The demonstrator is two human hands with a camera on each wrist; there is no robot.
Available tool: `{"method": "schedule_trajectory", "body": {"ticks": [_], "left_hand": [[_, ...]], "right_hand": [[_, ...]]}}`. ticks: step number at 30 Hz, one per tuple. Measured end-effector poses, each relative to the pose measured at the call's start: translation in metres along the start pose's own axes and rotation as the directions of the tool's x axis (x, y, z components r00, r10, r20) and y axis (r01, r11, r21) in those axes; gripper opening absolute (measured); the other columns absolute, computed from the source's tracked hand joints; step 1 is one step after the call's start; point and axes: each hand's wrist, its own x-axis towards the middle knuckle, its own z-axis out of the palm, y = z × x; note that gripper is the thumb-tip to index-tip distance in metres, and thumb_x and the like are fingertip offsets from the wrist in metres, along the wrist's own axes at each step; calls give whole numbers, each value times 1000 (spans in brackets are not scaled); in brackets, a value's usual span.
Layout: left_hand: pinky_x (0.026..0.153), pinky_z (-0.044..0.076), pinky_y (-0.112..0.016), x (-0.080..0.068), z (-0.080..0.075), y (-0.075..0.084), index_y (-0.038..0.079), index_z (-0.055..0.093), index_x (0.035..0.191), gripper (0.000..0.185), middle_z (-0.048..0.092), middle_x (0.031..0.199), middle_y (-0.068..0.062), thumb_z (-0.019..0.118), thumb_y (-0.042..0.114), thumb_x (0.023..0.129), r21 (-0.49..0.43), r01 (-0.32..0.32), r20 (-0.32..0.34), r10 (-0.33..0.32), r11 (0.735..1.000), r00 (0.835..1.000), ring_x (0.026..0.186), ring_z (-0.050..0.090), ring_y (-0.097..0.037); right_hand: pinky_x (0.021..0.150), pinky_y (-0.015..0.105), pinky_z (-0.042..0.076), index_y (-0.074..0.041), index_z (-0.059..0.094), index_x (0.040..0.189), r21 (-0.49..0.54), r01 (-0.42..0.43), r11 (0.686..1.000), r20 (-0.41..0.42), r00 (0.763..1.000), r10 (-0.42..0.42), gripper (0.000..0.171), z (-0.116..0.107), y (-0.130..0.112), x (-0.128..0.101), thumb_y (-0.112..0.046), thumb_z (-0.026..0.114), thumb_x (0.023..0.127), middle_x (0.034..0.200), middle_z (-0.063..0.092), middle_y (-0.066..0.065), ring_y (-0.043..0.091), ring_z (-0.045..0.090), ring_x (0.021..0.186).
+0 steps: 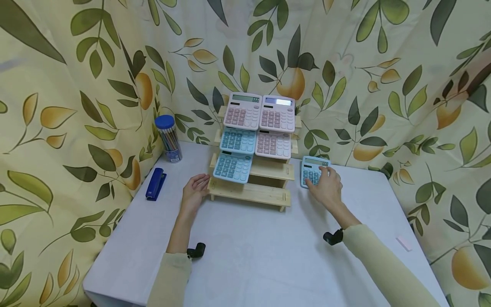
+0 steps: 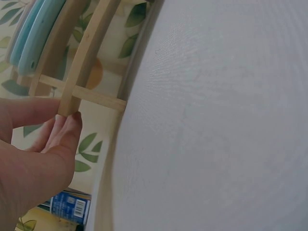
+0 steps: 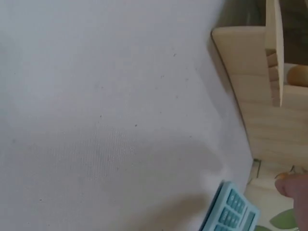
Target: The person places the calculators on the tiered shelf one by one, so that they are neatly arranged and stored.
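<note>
A stepped wooden rack (image 1: 249, 192) stands on the white table, carrying pink and blue calculators. At its left end, my left hand (image 1: 194, 192) holds the lowest slat. The left wrist view shows my thumb and fingertips on either side of that slat's end (image 2: 72, 98). To the right of the rack lies a light blue calculator (image 1: 307, 171) with digits on its display. Over it is my right hand (image 1: 326, 187), fingers above the keys and thumb near the left edge. The right wrist view catches only a corner of this calculator (image 3: 231, 209) and one fingertip (image 3: 288, 185).
On the rack are two pink calculators (image 1: 241, 111) on top, a blue (image 1: 238, 140) and a pink one (image 1: 273, 145) below, then another blue one (image 1: 232, 167). A blue-lidded pencil tub (image 1: 168, 138) and blue stapler (image 1: 155, 184) stand left. A pink eraser-like block (image 1: 404, 243) lies right.
</note>
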Motion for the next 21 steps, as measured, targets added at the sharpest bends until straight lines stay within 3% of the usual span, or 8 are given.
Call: {"method": "schedule_trajectory", "body": {"ticks": [11, 21], "left_hand": [[116, 46, -32, 1, -1, -3, -9, 44, 146, 64, 52, 147, -27, 53, -30, 85, -7, 6, 2, -6, 1000, 1000, 142, 50, -36], [114, 47, -29, 2, 0, -2, -9, 45, 144, 64, 53, 147, -28, 51, -31, 85, -20, -7, -8, 7, 1000, 1000, 141, 51, -36]], "right_hand": [[109, 77, 35, 5, 26, 159, -58, -111, 992, 117, 986, 117, 95, 19, 11, 19, -48, 70, 94, 160, 19, 38, 59, 27, 141], [110, 77, 34, 6, 25, 159, -68, -138, 988, 130, 981, 146, 97, 32, 14, 27, -48, 71, 93, 160, 18, 38, 62, 25, 142]]}}
